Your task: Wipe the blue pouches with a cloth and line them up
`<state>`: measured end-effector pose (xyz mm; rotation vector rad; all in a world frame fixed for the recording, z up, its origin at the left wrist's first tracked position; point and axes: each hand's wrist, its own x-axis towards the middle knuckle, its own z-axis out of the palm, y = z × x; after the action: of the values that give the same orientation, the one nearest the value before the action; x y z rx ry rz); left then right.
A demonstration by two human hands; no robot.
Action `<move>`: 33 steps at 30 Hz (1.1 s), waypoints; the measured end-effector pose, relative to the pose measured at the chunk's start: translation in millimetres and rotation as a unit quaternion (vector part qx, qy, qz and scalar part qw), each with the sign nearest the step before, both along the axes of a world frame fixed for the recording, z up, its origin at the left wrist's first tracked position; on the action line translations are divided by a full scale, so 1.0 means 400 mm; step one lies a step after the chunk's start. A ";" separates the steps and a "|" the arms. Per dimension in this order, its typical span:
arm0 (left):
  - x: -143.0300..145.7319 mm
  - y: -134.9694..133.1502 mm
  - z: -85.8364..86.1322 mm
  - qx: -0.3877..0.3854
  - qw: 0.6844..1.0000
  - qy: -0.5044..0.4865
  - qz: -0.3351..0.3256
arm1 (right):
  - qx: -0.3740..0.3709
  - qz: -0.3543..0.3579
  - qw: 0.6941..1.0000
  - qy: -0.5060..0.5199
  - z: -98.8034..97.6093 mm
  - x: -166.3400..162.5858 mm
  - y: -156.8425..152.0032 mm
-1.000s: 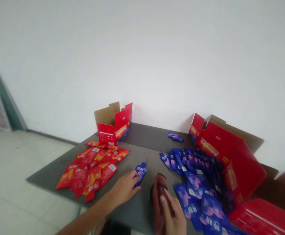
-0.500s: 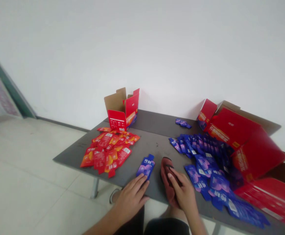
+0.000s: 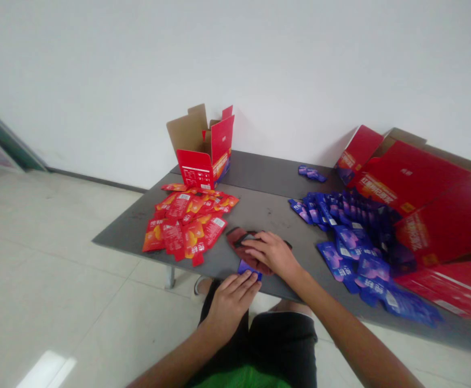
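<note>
At the table's front edge, my left hand (image 3: 235, 299) has its fingers pressed together over the lower end of a purple pouch (image 3: 248, 266), holding it against the table. My right hand (image 3: 274, 253) is closed on a reddish-brown cloth (image 3: 237, 237) with dark edging. The cloth lies over the upper part of that pouch and hides it. To the left is a heap of red-orange pouches (image 3: 195, 226). On the right, a larger pile of purple pouches (image 3: 348, 240) spreads towards the front edge.
An open red box (image 3: 195, 161) stands at the back left of the grey table (image 3: 263, 210). Large red boxes (image 3: 413, 178) lie tilted at the right, behind the purple pile. A few small purple pouches (image 3: 311, 173) sit near the white wall (image 3: 284, 70).
My right hand has carried the cloth leftwards onto the single purple pouch, covering its top. My left hand stays on the pouch's lower end. The view has tipped downwards.
</note>
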<state>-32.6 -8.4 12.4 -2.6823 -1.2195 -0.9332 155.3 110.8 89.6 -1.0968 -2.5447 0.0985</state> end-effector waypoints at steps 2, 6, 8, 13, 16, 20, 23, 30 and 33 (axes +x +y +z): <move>0.000 0.005 0.001 0.021 1.000 -0.014 -0.006 | 0.023 -0.037 0.998 -0.039 0.015 0.014 0.054; 0.003 0.015 0.002 0.030 0.998 -0.045 -0.014 | 0.063 -0.042 0.997 -0.011 0.050 0.007 0.018; 0.005 0.016 0.001 0.024 0.998 -0.060 -0.009 | 0.045 0.021 0.999 0.005 0.041 -0.008 -0.035; 0.003 0.014 0.000 0.031 0.998 -0.059 -0.016 | 0.017 0.028 0.999 -0.011 -0.003 0.011 0.013; -0.001 0.013 0.004 0.029 0.998 -0.049 -0.018 | 0.048 -0.062 0.996 -0.047 0.015 0.035 0.089; -0.001 0.013 0.008 0.020 0.999 -0.046 -0.017 | 0.068 -0.015 0.998 0.003 0.026 0.018 0.031; 0.001 0.012 0.009 0.023 0.998 -0.062 -0.007 | 0.029 0.075 0.997 0.004 -0.002 0.010 -0.013; 0.001 0.014 0.016 0.022 0.999 -0.047 -0.011 | 0.073 -0.063 0.995 -0.022 0.020 0.036 0.094; 0.004 0.015 0.015 0.029 0.998 -0.061 -0.005 | 0.073 0.025 0.997 0.017 0.020 0.008 0.028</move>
<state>-30.9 -2.6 18.6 -2.6250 -1.1812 -1.1303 158.3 121.9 97.4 -0.9678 -2.5053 -0.0539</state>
